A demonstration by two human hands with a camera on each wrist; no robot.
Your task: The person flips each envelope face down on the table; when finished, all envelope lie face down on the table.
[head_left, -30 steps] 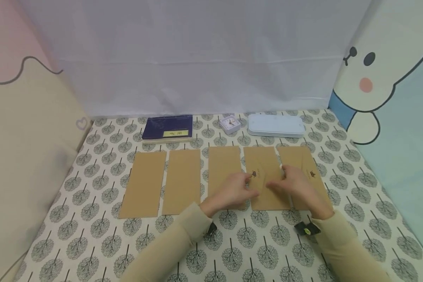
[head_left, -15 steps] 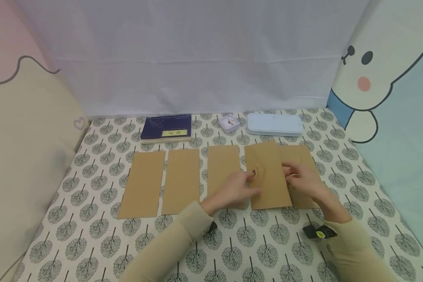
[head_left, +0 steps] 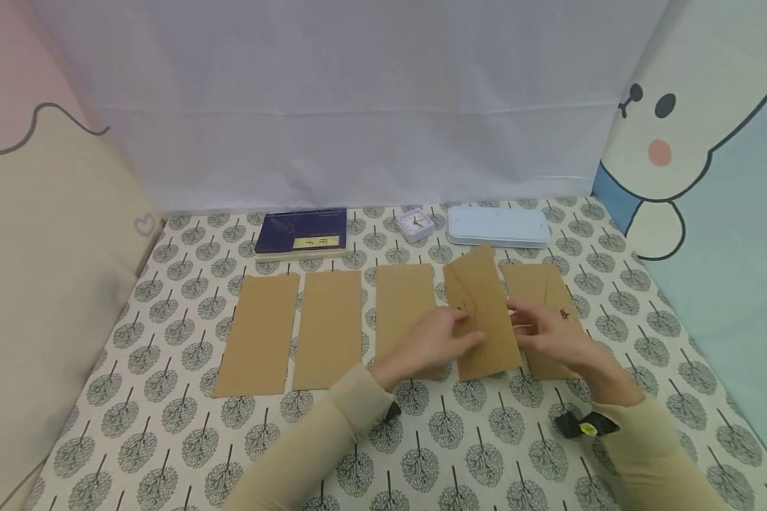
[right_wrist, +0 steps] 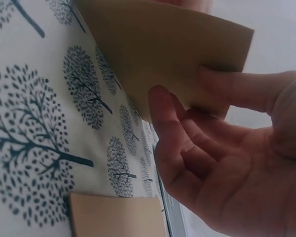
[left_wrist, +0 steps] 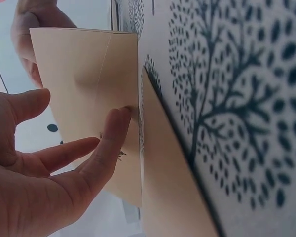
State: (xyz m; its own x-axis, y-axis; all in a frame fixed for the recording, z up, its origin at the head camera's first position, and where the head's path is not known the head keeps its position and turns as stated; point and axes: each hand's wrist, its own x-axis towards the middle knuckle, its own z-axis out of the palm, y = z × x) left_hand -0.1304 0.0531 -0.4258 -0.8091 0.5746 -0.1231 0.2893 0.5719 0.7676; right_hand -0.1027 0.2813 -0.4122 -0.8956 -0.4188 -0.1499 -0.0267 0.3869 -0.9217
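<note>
In the head view, a brown kraft envelope [head_left: 486, 319], fourth from the left, stands tilted up. Its left edge is low and its right edge raised. A flap line and small dark print show on its face. My left hand [head_left: 430, 342] touches that face near the low edge with its fingertips, and the thumb is apart from it in the left wrist view. Behind the raised edge is my right hand [head_left: 552, 335]; in the right wrist view its thumb and fingers [right_wrist: 163, 106] lie against the plain underside, the fingers bent.
Three plain brown envelopes [head_left: 256, 337] lie flat in a row to the left. Another envelope [head_left: 545, 284] with a small print lies on the right, partly under my right hand. Farther back are a dark blue book [head_left: 287, 231], a small square clock [head_left: 415, 224] and a pale case [head_left: 498, 227].
The fourth envelope lay flat; its right edge has risen and it now leans up toward the left. My right hand moved to the right, off its face to behind that edge. The left hand shifted slightly.
</note>
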